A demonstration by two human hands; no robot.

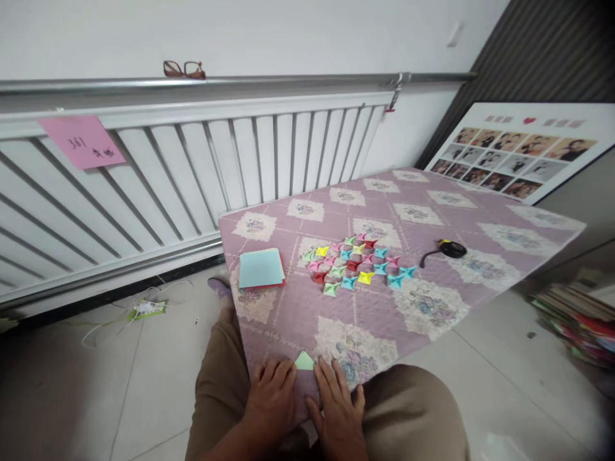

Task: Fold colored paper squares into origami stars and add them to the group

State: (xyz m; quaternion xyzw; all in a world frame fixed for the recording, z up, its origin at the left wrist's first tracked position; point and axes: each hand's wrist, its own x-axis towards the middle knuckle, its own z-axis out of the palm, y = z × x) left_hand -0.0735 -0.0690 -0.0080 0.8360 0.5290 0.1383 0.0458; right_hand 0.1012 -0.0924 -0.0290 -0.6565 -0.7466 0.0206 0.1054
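Observation:
A small light-green paper point(304, 361), folded with a pointed top, lies flat near the table's front edge. My left hand point(273, 392) holds its left side down, fingers together and bent at the tips. On the other side my right hand point(336, 403) presses the right corner with its fingertips, the thumb set apart below. The fingers cover both side corners of the paper. Farther up the table lie several small folded paper pieces point(353, 265) in red, pink, yellow, green and blue, laid out in rows. A stack of square paper sheets point(261, 269), light blue on top, sits to the left.
A purple patterned cloth covers the table point(298, 314). At its right lies a black object with a strap point(453, 249); a photo board point(519, 153) leans behind. Glasses point(184, 69) rest on the pipe above the radiator point(254, 157). A power strip point(148, 309) is on the floor.

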